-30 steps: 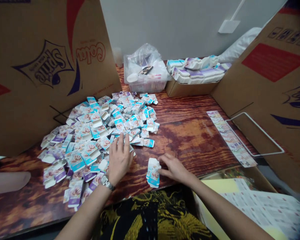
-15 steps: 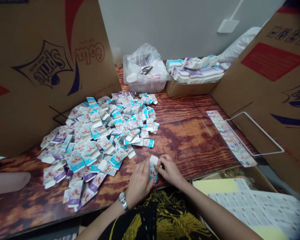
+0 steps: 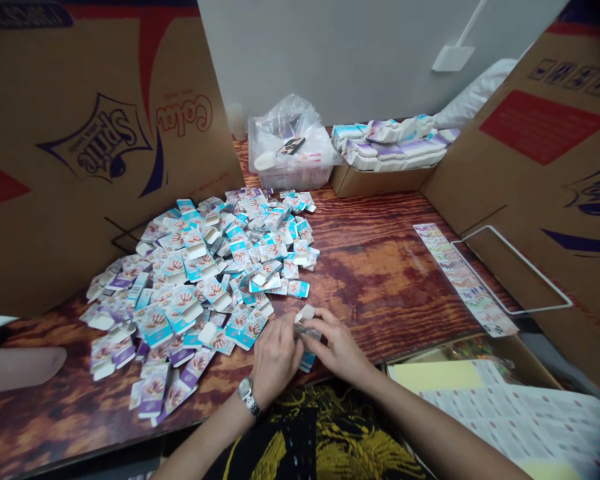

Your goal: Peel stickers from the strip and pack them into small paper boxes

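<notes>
My left hand [image 3: 275, 355] and my right hand [image 3: 336, 345] meet over the wooden table [image 3: 380, 280], both pinching a small white and blue printed card carton [image 3: 305, 325] between their fingers. Its lower part is hidden by my fingers, and a blue edge [image 3: 307, 361] shows below them. Just left of my left hand lies a large loose pile of flat card cartons [image 3: 195, 280], printed with a hand picture in blue or purple. A metal wristwatch [image 3: 248, 396] sits on my left wrist.
Cardboard panels [image 3: 95, 140] stand on both sides. Behind the pile are a clear plastic bin [image 3: 293, 175] holding a bag and a cardboard box [image 3: 375, 179] topped with folded cartons. A printed strip [image 3: 463, 280] lies at right, with printed sheets [image 3: 510, 413] below the table edge.
My left hand has moved from the pile to the carton. Both hands now lift and hold it above the table, and my head view has shifted slightly.
</notes>
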Available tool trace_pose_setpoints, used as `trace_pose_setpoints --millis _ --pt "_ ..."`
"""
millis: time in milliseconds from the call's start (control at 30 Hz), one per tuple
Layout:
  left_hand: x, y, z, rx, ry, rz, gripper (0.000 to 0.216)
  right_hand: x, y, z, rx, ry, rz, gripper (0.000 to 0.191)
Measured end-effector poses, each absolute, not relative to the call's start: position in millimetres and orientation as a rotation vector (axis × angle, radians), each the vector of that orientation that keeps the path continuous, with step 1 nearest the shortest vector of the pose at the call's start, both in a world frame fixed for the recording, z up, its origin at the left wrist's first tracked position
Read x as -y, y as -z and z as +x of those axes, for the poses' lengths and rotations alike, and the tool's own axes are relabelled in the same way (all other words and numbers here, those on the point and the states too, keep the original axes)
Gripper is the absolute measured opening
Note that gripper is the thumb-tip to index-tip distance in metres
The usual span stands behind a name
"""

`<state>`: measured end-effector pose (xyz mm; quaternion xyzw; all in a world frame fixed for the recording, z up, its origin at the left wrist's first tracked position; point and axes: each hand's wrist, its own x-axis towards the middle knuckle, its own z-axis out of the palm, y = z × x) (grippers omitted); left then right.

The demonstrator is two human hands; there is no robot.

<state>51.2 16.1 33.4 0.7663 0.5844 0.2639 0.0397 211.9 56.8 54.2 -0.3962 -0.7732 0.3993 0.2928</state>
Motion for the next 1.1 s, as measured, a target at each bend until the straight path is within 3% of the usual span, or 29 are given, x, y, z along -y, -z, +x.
trace_pose_setpoints --millis 67,167,300,500,700,867,1100 --pt "-18 -36 51 -1.758 -0.822 2.331 0.053 -60 -56 214 2.036 -1.128 -1.014 0.02" --pt "-20 -41 51 -1.715 -0.937 2.173 0.06 -64 -60 217 2.0 -0.975 -1.015 0.031" --pt "-21 -45 50 -1.666 -1.069 2.011 0.053 -64 -64 218 2.1 -0.708 -0.912 0.021" --pt "-22 -45 47 -1.571 -0.994 2.147 0.038 -66 -72 211 1.81 -1.236 -1.012 0.024" --pt "-21 -42 46 -1.636 -0.971 2.284 0.055 -77 -78 203 1.478 -1.599 -1.054 0.022" --pt "-21 -42 49 -1.72 -0.909 2.269 0.065 -73 -85 201 1.8 -1.208 -1.089 0.014" --pt "-25 -41 49 -1.768 -0.867 2.271 0.068 -55 -79 195 2.048 -0.855 -0.976 0.034"
